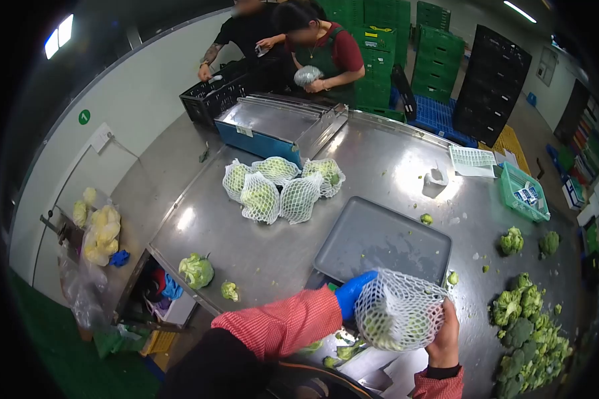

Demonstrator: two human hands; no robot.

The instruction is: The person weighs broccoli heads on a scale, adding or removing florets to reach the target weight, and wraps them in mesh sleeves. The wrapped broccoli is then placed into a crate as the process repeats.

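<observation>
A pale green vegetable in a white foam net (396, 316) is held between my two hands, just below the grey tray (386, 243). My left hand (356, 292), in a blue glove, grips the net's left side, its fingers partly behind the net. On the right side, my bare right hand (444, 332) grips the net's edge with thumb and fingers. Several netted vegetables (279, 189) stand grouped on the metal table, up and left of the tray. An unwrapped vegetable (196, 270) and a small piece (230, 290) lie at the table's left edge.
Loose green heads (522, 326) are piled at the right. A green basket (524, 193) holds small packets. Beyond a metal machine (273, 123) stand two people, one holding a wrapped item, beside a black crate (213, 100). Stacked green crates (439, 63) rise behind.
</observation>
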